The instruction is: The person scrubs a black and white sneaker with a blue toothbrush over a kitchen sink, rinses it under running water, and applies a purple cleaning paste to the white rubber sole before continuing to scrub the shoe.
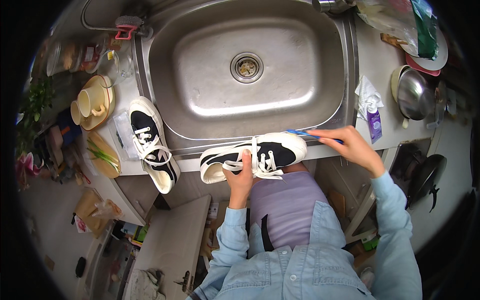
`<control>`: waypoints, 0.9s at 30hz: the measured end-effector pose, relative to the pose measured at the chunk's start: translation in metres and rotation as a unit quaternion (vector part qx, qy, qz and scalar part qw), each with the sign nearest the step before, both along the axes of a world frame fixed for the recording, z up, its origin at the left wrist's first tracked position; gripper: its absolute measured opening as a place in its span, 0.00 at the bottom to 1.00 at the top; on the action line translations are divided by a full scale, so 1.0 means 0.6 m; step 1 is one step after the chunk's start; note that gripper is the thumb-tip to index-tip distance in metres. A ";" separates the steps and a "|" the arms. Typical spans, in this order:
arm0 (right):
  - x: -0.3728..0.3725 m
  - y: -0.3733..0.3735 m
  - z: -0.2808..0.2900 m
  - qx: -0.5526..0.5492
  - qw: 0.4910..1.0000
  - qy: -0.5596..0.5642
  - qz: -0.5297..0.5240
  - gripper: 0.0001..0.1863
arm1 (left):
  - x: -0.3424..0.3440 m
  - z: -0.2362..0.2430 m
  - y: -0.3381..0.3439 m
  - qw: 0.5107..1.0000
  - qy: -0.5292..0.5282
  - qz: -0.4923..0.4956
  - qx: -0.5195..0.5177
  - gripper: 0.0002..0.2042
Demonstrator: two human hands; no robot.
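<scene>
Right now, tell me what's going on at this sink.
The person's left hand grips a black-and-white lace-up shoe by the front edge of the sink. The right hand holds a slim blue brush at the shoe's toe. A matching second shoe lies left of the sink, unheld.

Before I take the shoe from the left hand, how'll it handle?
The shoe may tip if the left hand lets go: its heel appears to jut past the counter edge. Its loose laces could flop or snag. The fabric-looking upper probably gives under a grip; the white sole looks thick, so likely stiffer.
</scene>
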State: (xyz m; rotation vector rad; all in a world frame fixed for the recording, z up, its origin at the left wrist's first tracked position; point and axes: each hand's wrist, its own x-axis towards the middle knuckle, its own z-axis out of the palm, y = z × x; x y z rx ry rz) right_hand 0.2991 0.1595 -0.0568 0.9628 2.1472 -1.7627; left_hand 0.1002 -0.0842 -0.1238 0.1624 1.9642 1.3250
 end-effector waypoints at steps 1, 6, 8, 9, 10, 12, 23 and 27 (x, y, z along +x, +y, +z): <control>-0.018 -0.007 -0.007 0.000 1.000 0.003 0.002 0.17 | 0.000 0.001 0.001 1.000 0.002 -0.003 0.000 0.10; -0.004 -0.020 0.003 -0.051 0.997 -0.004 -0.058 0.17 | -0.001 0.002 0.000 1.000 -0.019 0.010 -0.021 0.11; 0.033 -0.021 0.011 -0.063 0.995 -0.029 -0.075 0.17 | -0.001 0.002 0.000 0.999 -0.032 0.016 -0.026 0.13; 0.046 -0.023 0.015 -0.069 0.993 -0.041 -0.086 0.17 | -0.004 0.003 0.001 0.999 -0.045 0.013 -0.025 0.14; 0.052 -0.030 0.013 -0.058 0.993 -0.027 -0.104 0.17 | -0.005 0.004 0.002 0.998 -0.057 0.011 -0.024 0.14; 0.052 -0.050 -0.005 -0.037 0.990 0.005 -0.139 0.17 | -0.005 0.004 0.003 0.998 -0.060 0.007 -0.032 0.14; 0.068 -0.140 -0.021 -0.006 0.957 0.032 -0.288 0.18 | -0.005 0.013 0.022 0.996 -0.065 0.031 -0.051 0.15; 0.038 -0.138 -0.023 -0.004 0.951 0.030 -0.307 0.18 | -0.006 0.008 0.020 0.997 -0.058 0.034 -0.048 0.14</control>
